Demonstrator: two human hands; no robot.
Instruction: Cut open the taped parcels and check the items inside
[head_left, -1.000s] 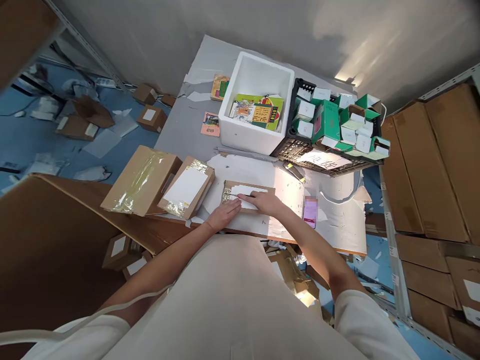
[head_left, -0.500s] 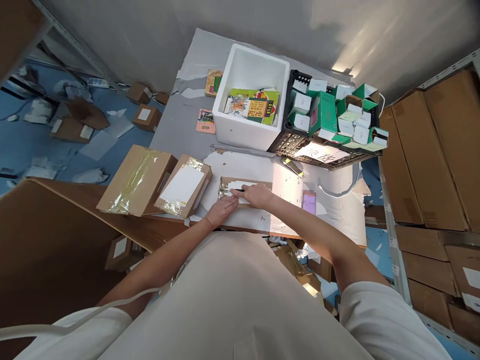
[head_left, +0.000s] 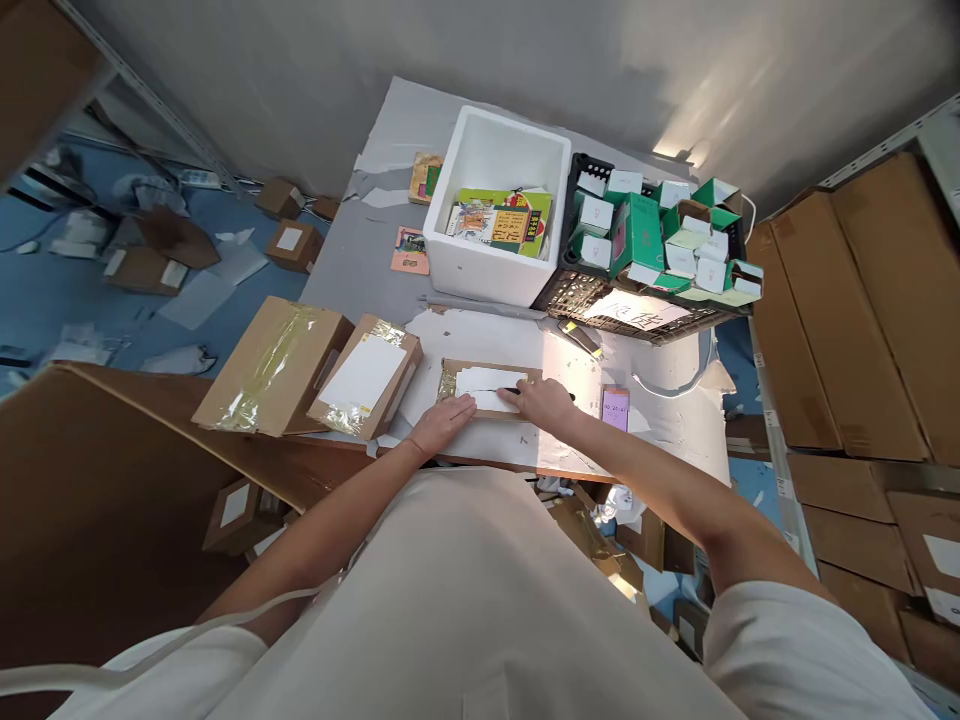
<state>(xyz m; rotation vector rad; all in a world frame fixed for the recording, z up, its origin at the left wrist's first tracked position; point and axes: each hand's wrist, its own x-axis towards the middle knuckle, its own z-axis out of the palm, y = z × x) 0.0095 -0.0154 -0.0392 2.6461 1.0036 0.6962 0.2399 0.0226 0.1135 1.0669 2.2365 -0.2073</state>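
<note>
A small flat cardboard box (head_left: 491,413) with a white label (head_left: 491,377) and clear tape at its left end lies near the table's front edge. My left hand (head_left: 444,422) lies flat on its front left corner, fingers stretched out. My right hand (head_left: 546,405) is closed around a dark, slim box cutter (head_left: 513,390), mostly hidden by the fingers. Its front end touches the label, and a thin dark line runs along the label left of it. To the left stand a taped box with a white label (head_left: 365,372) and a larger taped carton (head_left: 274,365).
Behind are a white foam box (head_left: 487,270) holding books and a black crate (head_left: 634,315) full of green-and-white cartons. A black-and-yellow object (head_left: 581,338) and a phone (head_left: 614,407) lie on the right. Stacked cartons (head_left: 855,330) line the right; a big open carton (head_left: 135,480) stands left.
My right hand has moved right along the box with the box cutter, away from my left hand. More of the label shows, now with a line across it. My left hand stays put.
</note>
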